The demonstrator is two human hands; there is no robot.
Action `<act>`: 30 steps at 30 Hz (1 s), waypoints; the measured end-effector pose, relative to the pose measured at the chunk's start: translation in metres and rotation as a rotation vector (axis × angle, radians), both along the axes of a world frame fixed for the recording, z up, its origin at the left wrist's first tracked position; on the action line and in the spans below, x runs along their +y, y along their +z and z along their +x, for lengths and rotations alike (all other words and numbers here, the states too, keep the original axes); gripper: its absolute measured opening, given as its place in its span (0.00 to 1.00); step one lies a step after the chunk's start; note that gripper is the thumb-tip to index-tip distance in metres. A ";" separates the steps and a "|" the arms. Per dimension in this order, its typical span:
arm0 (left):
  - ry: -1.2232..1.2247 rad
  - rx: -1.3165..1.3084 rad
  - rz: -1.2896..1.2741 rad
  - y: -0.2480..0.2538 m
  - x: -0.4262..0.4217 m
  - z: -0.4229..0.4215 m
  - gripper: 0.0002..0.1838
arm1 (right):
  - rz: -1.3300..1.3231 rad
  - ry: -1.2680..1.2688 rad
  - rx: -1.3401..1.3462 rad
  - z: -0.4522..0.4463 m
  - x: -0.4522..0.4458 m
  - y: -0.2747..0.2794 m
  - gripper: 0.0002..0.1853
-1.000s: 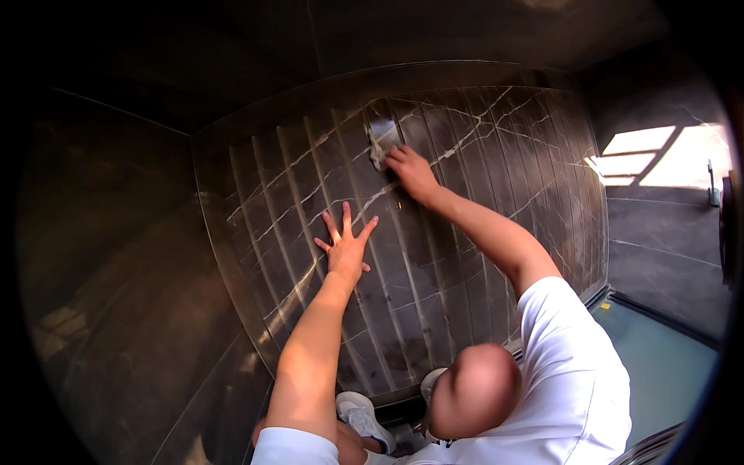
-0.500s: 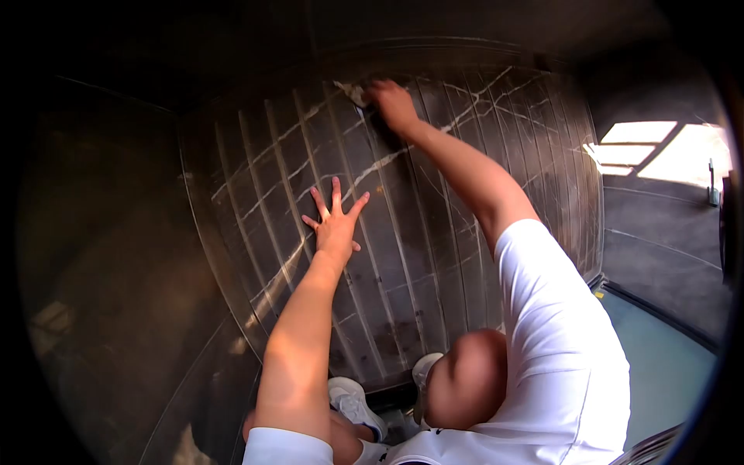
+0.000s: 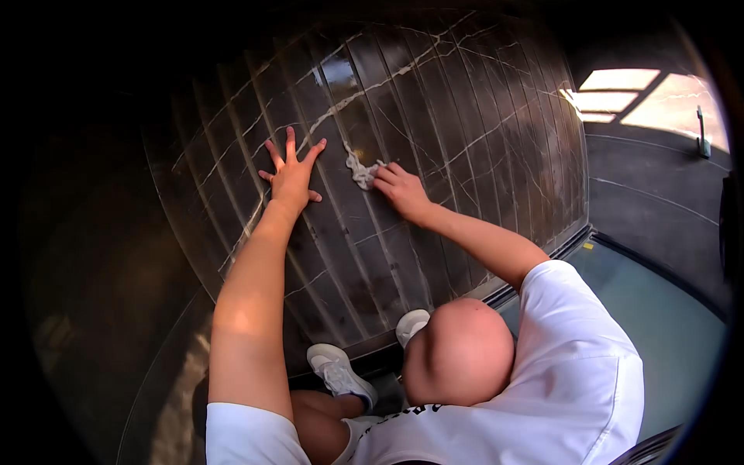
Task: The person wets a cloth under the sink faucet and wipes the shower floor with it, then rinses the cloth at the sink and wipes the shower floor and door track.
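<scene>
My left hand (image 3: 291, 180) lies on a dark, white-veined ribbed panel (image 3: 353, 252), with its fingers spread and nothing in it. To its right, my right hand (image 3: 404, 192) is closed around one end of a crumpled greyish-white cloth (image 3: 360, 172). The cloth rests against the panel, and a thin end of it trails up toward the left. My right palm and the inner side of its fingers are hidden.
Below are my white shoes (image 3: 339, 370) and a bent knee (image 3: 469, 349). On the right, a pale glass-like surface (image 3: 643, 318) with a dark edge meets the panel. A handle (image 3: 703, 136) stands out at far right, near bright sunlit patches (image 3: 620, 80).
My right hand has come down the panel with the cloth, from its upper part to about the height of my left hand. The left hand stays spread on the panel while the view has shifted.
</scene>
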State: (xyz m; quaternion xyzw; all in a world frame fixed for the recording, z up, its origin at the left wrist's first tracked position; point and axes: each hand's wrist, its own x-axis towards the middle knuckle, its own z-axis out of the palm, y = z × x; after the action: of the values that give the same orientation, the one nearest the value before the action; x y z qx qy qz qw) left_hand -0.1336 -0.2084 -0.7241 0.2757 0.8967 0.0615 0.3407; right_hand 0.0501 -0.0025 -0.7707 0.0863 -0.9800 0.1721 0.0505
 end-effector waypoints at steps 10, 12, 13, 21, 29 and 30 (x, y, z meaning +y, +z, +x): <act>-0.058 0.142 -0.045 -0.008 -0.001 0.021 0.65 | -0.079 0.135 -0.139 0.173 -0.056 0.011 0.10; -0.141 0.239 0.045 -0.001 -0.006 0.049 0.63 | -0.106 0.192 -0.105 0.167 -0.049 0.008 0.10; -0.154 0.217 0.087 0.007 -0.010 0.067 0.62 | -0.093 0.208 -0.080 0.159 -0.044 0.007 0.10; -0.336 0.094 -0.010 0.012 -0.060 0.184 0.66 | -0.110 -0.055 0.085 0.036 0.003 -0.009 0.10; -0.500 0.078 0.030 0.011 -0.083 0.240 0.65 | -0.066 0.104 -0.058 0.226 -0.046 0.006 0.10; -0.540 0.089 0.022 0.010 -0.083 0.245 0.65 | -0.074 0.110 -0.080 0.241 -0.052 0.009 0.11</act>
State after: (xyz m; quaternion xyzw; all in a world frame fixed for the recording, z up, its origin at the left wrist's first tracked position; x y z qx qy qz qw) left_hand 0.1117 -0.2912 -0.7140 0.5110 0.8040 -0.0341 0.3022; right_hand 0.2911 -0.0544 -0.7613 0.1310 -0.9680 0.2141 0.0048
